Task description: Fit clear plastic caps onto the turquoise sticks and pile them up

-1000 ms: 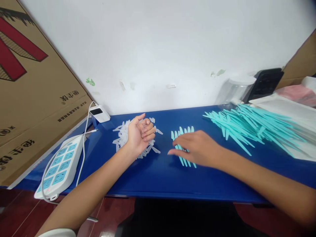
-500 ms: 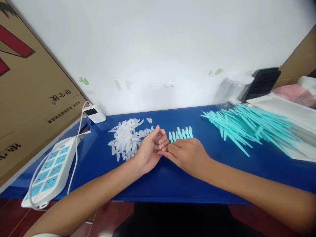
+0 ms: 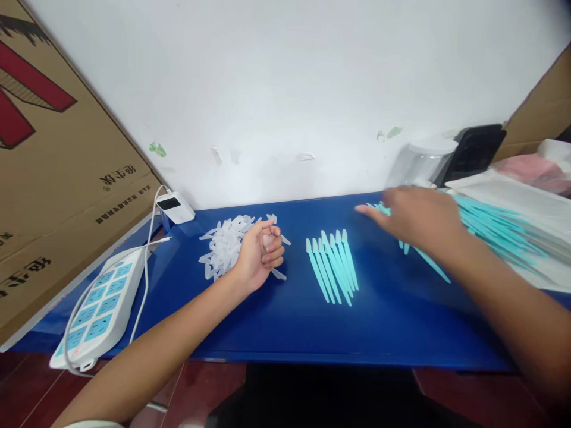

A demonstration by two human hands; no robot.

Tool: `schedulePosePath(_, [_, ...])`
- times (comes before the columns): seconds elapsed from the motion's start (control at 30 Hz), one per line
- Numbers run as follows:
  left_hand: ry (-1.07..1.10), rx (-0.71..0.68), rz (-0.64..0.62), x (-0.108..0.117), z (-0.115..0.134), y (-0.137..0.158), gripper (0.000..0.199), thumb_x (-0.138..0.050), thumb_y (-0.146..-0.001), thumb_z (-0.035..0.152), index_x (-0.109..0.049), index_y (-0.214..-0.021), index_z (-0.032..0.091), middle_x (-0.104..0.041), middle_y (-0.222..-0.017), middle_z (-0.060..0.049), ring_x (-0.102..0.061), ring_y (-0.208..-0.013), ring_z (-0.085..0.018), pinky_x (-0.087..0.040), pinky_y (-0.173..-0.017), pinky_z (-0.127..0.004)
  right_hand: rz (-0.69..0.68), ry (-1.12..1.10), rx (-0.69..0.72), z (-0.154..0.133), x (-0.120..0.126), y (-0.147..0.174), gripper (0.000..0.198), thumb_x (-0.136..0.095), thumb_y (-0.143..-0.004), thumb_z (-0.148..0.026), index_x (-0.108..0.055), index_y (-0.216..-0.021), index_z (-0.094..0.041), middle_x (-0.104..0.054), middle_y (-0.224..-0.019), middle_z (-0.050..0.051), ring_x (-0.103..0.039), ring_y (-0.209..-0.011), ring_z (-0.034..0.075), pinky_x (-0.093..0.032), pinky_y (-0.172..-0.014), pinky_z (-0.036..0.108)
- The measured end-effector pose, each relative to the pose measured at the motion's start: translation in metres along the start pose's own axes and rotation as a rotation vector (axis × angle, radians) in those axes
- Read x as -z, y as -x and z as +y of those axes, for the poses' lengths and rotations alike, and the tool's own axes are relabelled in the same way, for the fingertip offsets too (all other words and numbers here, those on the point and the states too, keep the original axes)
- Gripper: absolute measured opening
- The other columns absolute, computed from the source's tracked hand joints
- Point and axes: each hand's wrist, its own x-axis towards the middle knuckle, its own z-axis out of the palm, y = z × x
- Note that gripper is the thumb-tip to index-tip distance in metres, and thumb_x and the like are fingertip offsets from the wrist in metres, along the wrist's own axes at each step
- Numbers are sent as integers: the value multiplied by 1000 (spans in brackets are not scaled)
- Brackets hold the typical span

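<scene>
My left hand (image 3: 261,252) is turned palm up with fingers curled over small translucent plastic caps (image 3: 268,240), mostly hidden by the fingers. Behind and beside it lies a heap of the same caps (image 3: 223,244). My right hand (image 3: 417,217), smeared by motion, is over the near end of a large pile of turquoise eyebrow razors (image 3: 495,223); its fingers are not clear. Between the hands, several turquoise razors (image 3: 332,267) lie side by side in a slanted row, their pale, wider ends toward the wall.
On the left of the blue table (image 3: 267,333) are a white power strip (image 3: 100,309), a cable and a small white device (image 3: 175,207), beside a cardboard box (image 3: 66,148). A clear jar (image 3: 423,160) and a black object (image 3: 475,151) stand back right, near white packaging (image 3: 495,187).
My hands were together over the row; they have parted. My right hand has swung right to the turquoise pile, uncovering the row. The left has shifted slightly left, still curled.
</scene>
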Motion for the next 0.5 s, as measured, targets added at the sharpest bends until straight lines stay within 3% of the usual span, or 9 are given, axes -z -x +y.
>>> schedulePosePath(0.07, [-12,-26,17,2,5,-1,21,-59,-91,35,-53,-80,18,-34,-57,7,-22,-40,-6,-15,-37,-19,-187,61,-165,30,-2,-14,74,-39,-101,-74,-73,-89,-9,-71,-97,30,-68,-88,37,-37,-68,42])
schedulePosePath(0.17, [-37,-43,38,4,5,-4,13,-58,-86,31,-54,-85,18,-39,-61,6,-25,-41,-6,-16,-38,-18,-454,29,-206,51,-11,-24,69,-51,-96,-75,-68,-72,-13,-71,-92,27,-68,-87,36,-39,-70,44])
schedulePosePath(0.33, [-100,-50,28,8,1,-9,12,-58,-83,26,-54,-91,18,-44,-65,5,-27,-42,-6,-18,-38,-17,-471,14,-122,42,-24,-25,57,-59,-97,-63,-63,-66,-16,-71,-86,26,-67,-82,34,-40,-68,44])
schedulePosePath(0.5, [-204,-5,-40,14,2,-11,12,-58,-87,26,-57,-96,19,-42,-66,6,-23,-42,-5,-19,-38,-17,-416,-17,-35,40,-31,-24,38,-56,-103,-42,-69,-83,-13,-74,-104,29,-70,-91,36,-40,-68,42])
